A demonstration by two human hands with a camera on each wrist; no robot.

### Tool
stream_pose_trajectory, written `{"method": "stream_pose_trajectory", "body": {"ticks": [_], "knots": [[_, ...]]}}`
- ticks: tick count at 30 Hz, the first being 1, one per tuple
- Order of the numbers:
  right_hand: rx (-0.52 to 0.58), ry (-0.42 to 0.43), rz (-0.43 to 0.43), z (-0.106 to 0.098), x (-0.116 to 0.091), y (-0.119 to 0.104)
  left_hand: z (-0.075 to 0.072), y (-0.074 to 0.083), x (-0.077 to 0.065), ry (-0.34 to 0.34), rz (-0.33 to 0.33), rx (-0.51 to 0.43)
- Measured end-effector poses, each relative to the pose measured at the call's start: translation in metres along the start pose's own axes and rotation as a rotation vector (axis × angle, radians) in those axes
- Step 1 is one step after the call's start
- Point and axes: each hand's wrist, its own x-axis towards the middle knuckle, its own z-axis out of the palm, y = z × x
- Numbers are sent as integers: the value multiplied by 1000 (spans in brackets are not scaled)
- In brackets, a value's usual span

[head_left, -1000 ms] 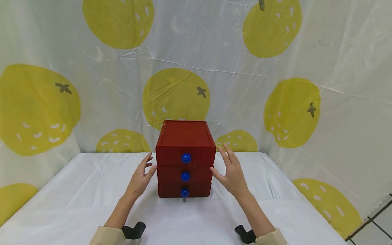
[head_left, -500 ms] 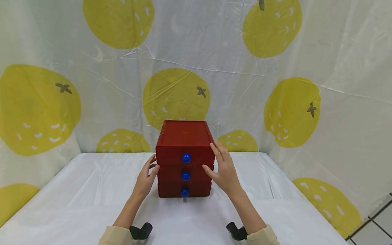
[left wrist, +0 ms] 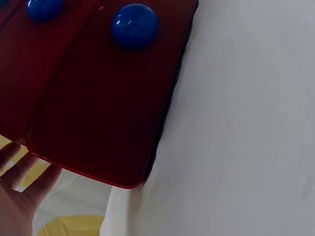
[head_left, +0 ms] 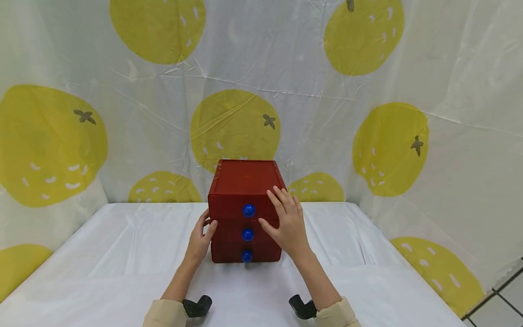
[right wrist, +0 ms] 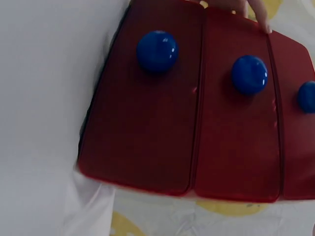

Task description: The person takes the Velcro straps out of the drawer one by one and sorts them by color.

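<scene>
Red drawer box (head_left: pixel 241 178): upright on the white tabletop (head_left: pixel 139 238), between the hands; its 3 drawers appear closed.
Blue knobs (head_left: pixel 247 235): 1 per drawer, in a vertical row.
Left hand (head_left: pixel 198 243): relaxed at the box's left side, thumb at the front edge.
Right hand (head_left: pixel 291 227): wide, gripping nothing, before the front's right portion; contact cannot be told.
Sound technique: the step looks like steadying and reaching; brace the side lightly, narrow the right fingers around the top knob (head_left: pixel 249 210), and draw level.
</scene>
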Motion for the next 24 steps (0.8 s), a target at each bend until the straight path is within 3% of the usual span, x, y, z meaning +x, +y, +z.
{"method": "stream_pose_trajectory", "body": {"ticks": [6, 16, 24], "knots": [[-37, -2, 11, 10, 5, -11, 2, -1, 0, 23, -14, -22], [-39, 68, -89, 21, 6, -23, -4, -3, 0, -68, -53, -59], [6, 44, -104, 26, 5, -28, -13, -2, 2, -94, -56, -67]]}}
